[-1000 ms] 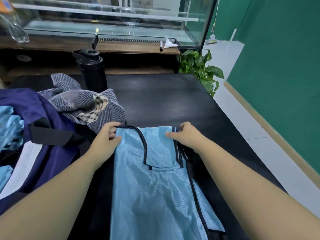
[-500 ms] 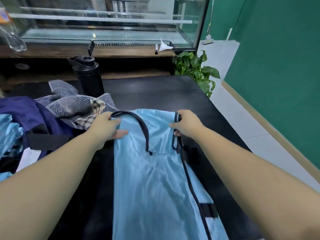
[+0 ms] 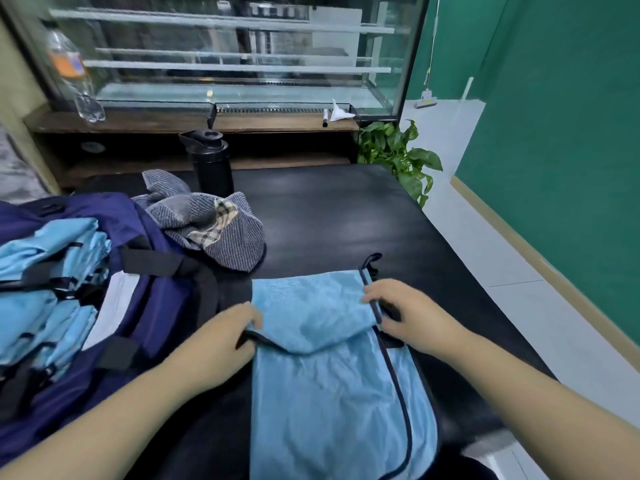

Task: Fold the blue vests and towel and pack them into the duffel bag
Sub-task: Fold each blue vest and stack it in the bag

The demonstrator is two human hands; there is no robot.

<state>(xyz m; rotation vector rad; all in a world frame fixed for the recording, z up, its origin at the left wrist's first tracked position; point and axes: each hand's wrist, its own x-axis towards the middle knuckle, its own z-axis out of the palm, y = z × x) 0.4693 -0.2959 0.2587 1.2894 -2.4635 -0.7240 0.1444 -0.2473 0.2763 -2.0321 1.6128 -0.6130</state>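
The top of the blue vest (image 3: 332,358), flat half a second ago, has been folded toward the near edge of the black table (image 3: 346,209). Its trim is pinched by the left hand (image 3: 227,336) and right hand (image 3: 403,311). More folded vests lie in the duffel bag (image 3: 138,306), left; the crumpled towel (image 3: 211,225) waits beyond.

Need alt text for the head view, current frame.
Two bare hands, left hand and right hand, pinch the edges of a light blue vest with its top folded over, on a black table. A navy duffel bag holding folded vests sits left, a grey towel behind.
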